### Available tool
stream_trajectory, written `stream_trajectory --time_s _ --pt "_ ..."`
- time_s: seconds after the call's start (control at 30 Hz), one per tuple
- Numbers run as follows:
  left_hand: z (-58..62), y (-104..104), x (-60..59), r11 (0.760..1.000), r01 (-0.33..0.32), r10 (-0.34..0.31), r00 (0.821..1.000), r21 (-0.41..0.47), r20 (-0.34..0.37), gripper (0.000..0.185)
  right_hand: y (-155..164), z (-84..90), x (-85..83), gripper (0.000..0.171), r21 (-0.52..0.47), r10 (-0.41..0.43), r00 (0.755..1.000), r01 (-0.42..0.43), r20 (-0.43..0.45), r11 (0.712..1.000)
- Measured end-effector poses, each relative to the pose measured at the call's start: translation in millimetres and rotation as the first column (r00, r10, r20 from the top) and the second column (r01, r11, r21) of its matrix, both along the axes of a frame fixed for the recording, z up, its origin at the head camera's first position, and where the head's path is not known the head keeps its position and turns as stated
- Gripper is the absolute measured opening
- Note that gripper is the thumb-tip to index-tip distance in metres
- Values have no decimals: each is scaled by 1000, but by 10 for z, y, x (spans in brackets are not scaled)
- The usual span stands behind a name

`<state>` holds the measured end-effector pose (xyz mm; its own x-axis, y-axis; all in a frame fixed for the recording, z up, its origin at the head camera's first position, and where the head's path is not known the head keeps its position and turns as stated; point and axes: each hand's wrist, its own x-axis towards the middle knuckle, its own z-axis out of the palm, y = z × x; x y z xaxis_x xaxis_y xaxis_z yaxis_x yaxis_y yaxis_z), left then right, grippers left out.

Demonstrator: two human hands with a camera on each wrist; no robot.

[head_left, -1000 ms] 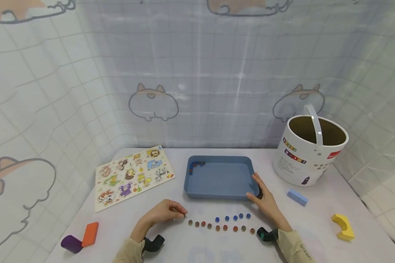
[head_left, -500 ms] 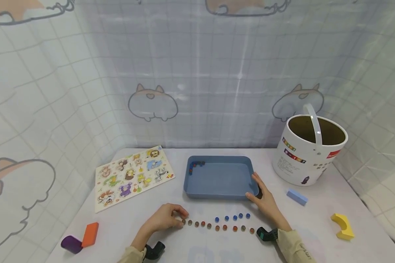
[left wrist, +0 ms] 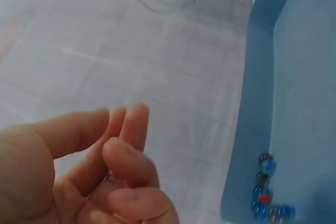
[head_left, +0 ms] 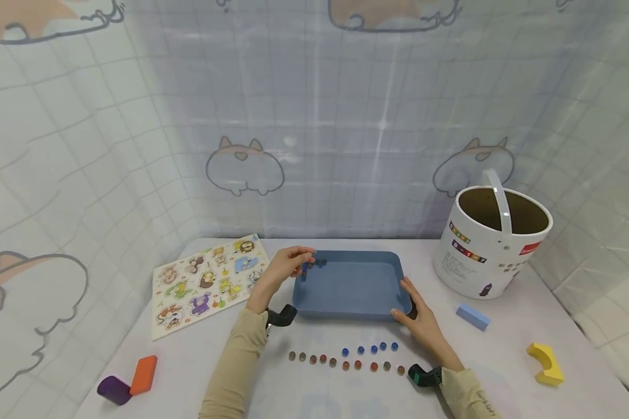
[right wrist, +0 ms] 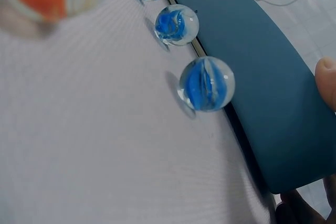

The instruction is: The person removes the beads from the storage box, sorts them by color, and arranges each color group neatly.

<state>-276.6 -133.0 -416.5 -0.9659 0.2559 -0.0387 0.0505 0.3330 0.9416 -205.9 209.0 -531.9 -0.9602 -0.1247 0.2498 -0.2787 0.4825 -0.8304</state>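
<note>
A blue tray (head_left: 351, 314) stands mid-table, with several small glass marbles (left wrist: 264, 196) along its far left corner, mostly blue and some red. My left hand (head_left: 288, 266) hovers at that corner. In the left wrist view its fingers are loosely bent, the thumb is apart from them, and no marble shows between them. My right hand (head_left: 421, 317) holds the tray's near right corner, thumb at the front wall and fingers along the right side. Before the tray lie a row of brownish and red marbles (head_left: 333, 362) and a shorter row of blue marbles (right wrist: 207, 84).
An animal puzzle board (head_left: 204, 285) lies left of the tray. A white bucket (head_left: 482, 250) with a handle stands at the back right. A blue block (head_left: 473, 317) and a yellow arch block (head_left: 546, 364) lie right; an orange block (head_left: 144, 374) and purple cylinder (head_left: 114, 390) lie left.
My left hand has let go of a marble at the left end of the front row, then moved up to the tray's far left corner. The right hand has stayed on the tray.
</note>
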Motion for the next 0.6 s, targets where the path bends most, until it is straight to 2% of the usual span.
stream_trajectory --time_s 0.13,0.3,0.5,0.6 --pt "-66 240 -268 994 -107 106 993 11 43 32 4 -2 -8 77 7 -4 1000 4 1 1000" --pt "-253 518 -487 971 -238 236 966 9 102 31 6 -5 -16 76 3 -11 1000 11 -19 1000" --pt "-490 644 -550 913 -399 406 910 -83 82 30 -9 -13 -14 77 16 -11 1000 11 -6 1000" --pt "-542 655 -545 899 -418 428 902 -128 58 30 -9 -10 -19 77 4 -13 1000 13 -7 1000"
